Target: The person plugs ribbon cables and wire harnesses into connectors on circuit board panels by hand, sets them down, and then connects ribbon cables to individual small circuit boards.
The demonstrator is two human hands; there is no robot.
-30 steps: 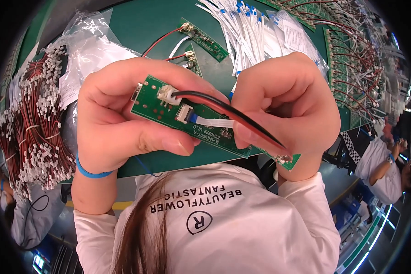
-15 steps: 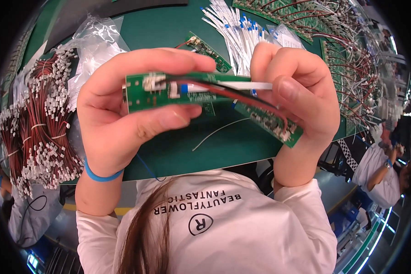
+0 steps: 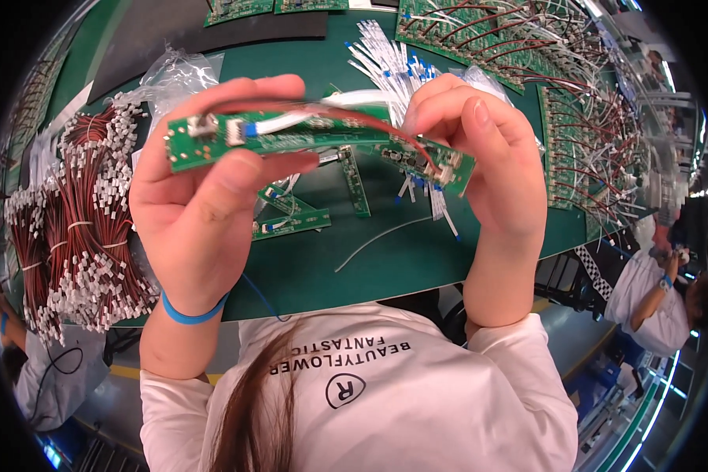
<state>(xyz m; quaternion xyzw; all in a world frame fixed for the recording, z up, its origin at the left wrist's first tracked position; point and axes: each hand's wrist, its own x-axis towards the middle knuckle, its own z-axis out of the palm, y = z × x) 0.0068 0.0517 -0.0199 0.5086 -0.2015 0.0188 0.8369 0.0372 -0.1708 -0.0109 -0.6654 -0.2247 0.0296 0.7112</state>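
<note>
My left hand (image 3: 193, 189) grips a long green circuit board (image 3: 295, 140) between thumb and fingers, its left end toward the palm. A white ribbon cable (image 3: 283, 120) with a blue tip sits at a white connector on this board. A red and black wire pair (image 3: 370, 122) arches from the board's left end to a second green circuit board (image 3: 448, 167). That board lies against my right hand (image 3: 499, 153), whose fingers are curled around its far side, partly hidden. The right thumb stands raised, and the ribbon's far end blurs near the right fingertips.
Bundled red and black wires (image 3: 79, 228) with white plugs lie at left beside a clear plastic bag (image 3: 181, 75). White ribbon cables (image 3: 381, 59) are piled at the back. Wired circuit boards (image 3: 566, 145) fill the right. Several smaller boards (image 3: 291, 226) lie below my hands. Another person (image 3: 653, 295) sits at far right.
Both hands have shifted left with the boards. The second board has swung up closer in line with the first, and my right thumb has lifted off the ribbon cable.
</note>
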